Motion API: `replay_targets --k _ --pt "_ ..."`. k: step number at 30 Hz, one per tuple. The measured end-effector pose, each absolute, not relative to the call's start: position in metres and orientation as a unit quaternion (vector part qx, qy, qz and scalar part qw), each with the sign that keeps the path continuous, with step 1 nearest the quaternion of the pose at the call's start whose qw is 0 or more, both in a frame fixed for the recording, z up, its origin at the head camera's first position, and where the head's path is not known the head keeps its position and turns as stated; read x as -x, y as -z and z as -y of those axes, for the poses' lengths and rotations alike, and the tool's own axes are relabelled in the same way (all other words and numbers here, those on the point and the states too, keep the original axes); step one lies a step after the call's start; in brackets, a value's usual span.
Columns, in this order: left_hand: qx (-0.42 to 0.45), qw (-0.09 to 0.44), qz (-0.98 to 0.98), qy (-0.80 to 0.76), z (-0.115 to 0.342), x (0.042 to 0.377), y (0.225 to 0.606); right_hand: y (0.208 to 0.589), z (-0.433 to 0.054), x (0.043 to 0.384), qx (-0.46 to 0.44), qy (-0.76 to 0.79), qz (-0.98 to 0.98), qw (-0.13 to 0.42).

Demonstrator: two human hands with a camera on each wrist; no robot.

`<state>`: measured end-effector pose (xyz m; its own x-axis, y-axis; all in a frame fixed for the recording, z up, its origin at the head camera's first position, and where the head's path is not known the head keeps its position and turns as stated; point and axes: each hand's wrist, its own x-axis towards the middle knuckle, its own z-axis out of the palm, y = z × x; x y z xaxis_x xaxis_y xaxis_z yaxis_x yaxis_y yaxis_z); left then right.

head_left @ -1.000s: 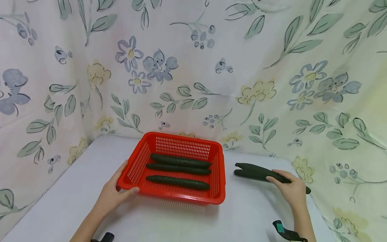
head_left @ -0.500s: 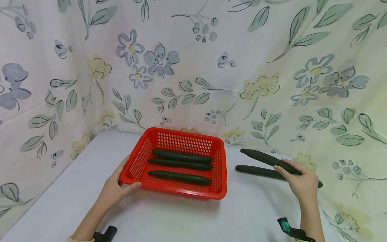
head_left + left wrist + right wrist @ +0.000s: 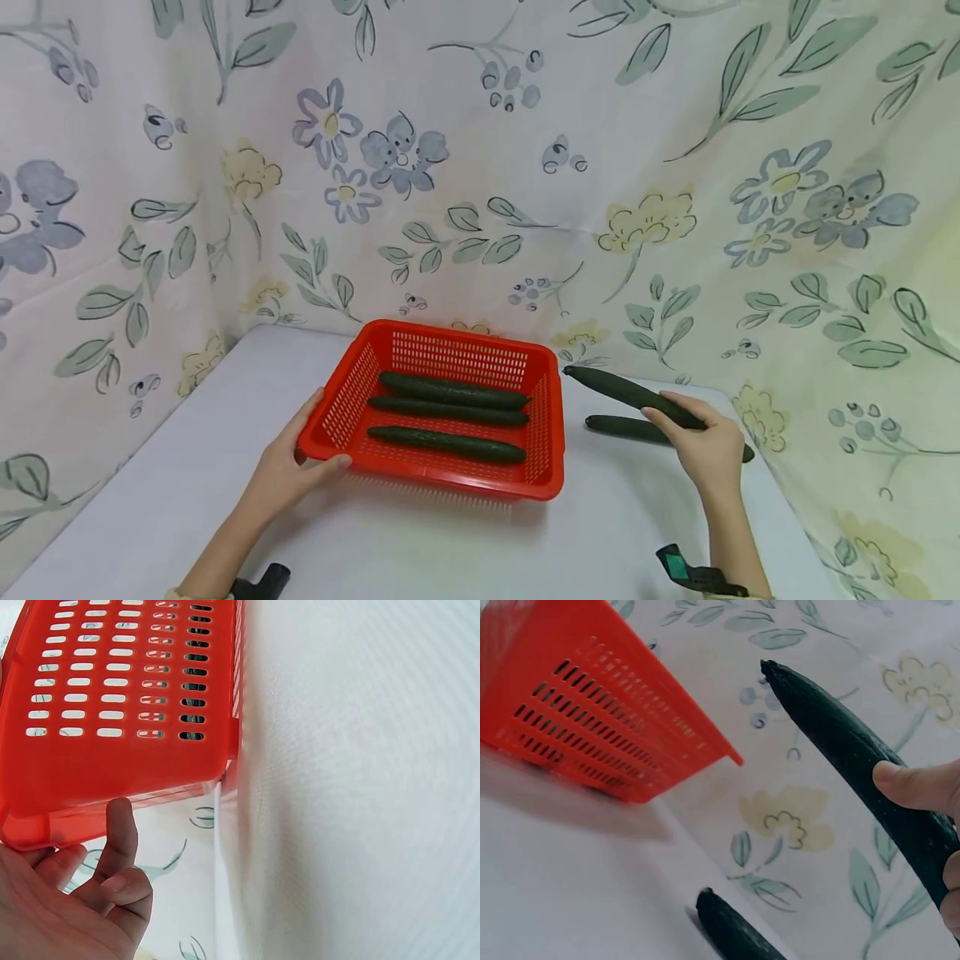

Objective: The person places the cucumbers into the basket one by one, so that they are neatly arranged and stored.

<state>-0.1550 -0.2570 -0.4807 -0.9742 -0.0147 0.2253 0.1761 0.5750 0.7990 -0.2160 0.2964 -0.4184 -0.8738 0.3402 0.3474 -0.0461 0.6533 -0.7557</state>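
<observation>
A red plastic basket (image 3: 450,477) with slotted walls stands on the table, and three cucumbers (image 3: 448,444) lie lengthwise inside it. My left hand (image 3: 281,475) grips its near left corner, thumb over the front rim and fingers at the left side. In the left wrist view, fingers (image 3: 121,832) bend at the basket's underside. My right hand (image 3: 708,442) holds a cucumber (image 3: 611,387) raised above the table, its tip pointing at the basket's right rim. The thumb (image 3: 907,785) presses along the cucumber's side in the right wrist view. Below it, another cucumber (image 3: 626,427) lies on the table.
The white table (image 3: 600,533) ends at a floral curtain (image 3: 480,167) behind and along both sides. A black strap (image 3: 697,575) with a camera is on the right wrist, another strap (image 3: 262,581) on the left.
My right hand has lifted one cucumber off the pair on the table and carried it leftward toward the basket. The left hand has stayed on the basket corner.
</observation>
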Motion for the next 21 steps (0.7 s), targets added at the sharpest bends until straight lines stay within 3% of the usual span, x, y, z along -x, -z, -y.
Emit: replay_targets --k 21 --pt "0.04 0.095 0.88 0.464 0.256 0.154 0.481 0.405 -0.206 0.264 -0.03 -0.462 0.87 0.169"
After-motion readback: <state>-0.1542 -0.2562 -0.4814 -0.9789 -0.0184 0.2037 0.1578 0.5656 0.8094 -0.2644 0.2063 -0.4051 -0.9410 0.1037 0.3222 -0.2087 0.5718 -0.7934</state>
